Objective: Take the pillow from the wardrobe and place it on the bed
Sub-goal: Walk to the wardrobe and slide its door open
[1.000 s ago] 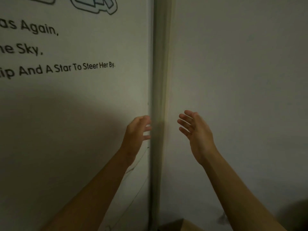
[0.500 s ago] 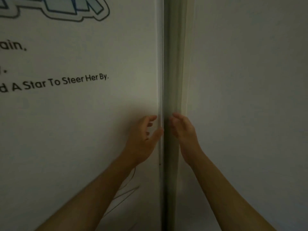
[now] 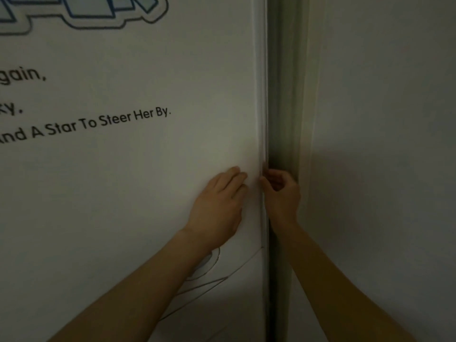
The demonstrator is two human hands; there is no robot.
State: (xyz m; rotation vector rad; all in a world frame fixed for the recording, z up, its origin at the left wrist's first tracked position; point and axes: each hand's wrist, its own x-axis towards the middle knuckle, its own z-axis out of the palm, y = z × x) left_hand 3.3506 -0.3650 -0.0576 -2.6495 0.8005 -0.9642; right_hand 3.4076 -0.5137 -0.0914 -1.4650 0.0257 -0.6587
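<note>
- Since half a second ago the left hand (image 3: 219, 206) has slid off the door edge onto the face of the left door (image 3: 148, 169), and the right hand (image 3: 281, 193) has curled tighter into the gap (image 3: 281, 95) between the doors.
- Nearest, both bare forearms rise from the bottom of the view towards that gap.
- The left hand lies flat on the door, its fingers (image 3: 238, 175) pressed together and pointing at the edge.
- The right hand's fingers (image 3: 267, 177) are hooked at the edge of the left door; in this dim light I cannot tell whether they pinch the edge or only rest against it.
- Beyond, the left door carries printed lettering (image 3: 103, 120) and a blue outlined picture (image 3: 98, 13); the right door (image 3: 382, 144) is plain.
- Step in hand, as I judge it: opening the wardrobe, the very start of the task.
- Next move likely calls for a firm hold on the edge, then pulling or sliding the door aside.
- The wardrobe is shut but for the dark gap; nothing inside shows, so the pillow is not in view, presumably behind the doors.
</note>
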